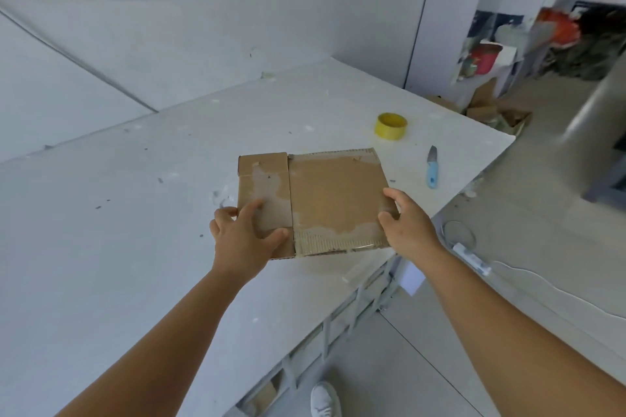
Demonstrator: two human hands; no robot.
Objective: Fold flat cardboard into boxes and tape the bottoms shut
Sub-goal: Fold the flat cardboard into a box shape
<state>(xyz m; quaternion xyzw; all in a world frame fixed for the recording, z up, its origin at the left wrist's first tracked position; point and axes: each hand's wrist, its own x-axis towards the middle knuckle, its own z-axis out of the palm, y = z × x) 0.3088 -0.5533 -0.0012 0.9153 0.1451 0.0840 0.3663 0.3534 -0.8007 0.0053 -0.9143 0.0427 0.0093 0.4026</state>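
While held flat above the near table edge, the cardboard (325, 200) is gripped at both sides: its left near corner is pinched by the left hand (244, 234), thumb on top, and its right edge is grasped by the right hand (408, 222). Torn paper and tape residue are seen on its face. A tape roll (391, 125) and a knife (432, 166) are lying on the table (118, 213) beyond, well apart.

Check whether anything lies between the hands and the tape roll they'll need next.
Nothing visible does. Both hands, left and right, grip the flat cardboard. The yellow tape roll stands beyond its far right corner on bare table. The blue-handled knife lies off to the right.
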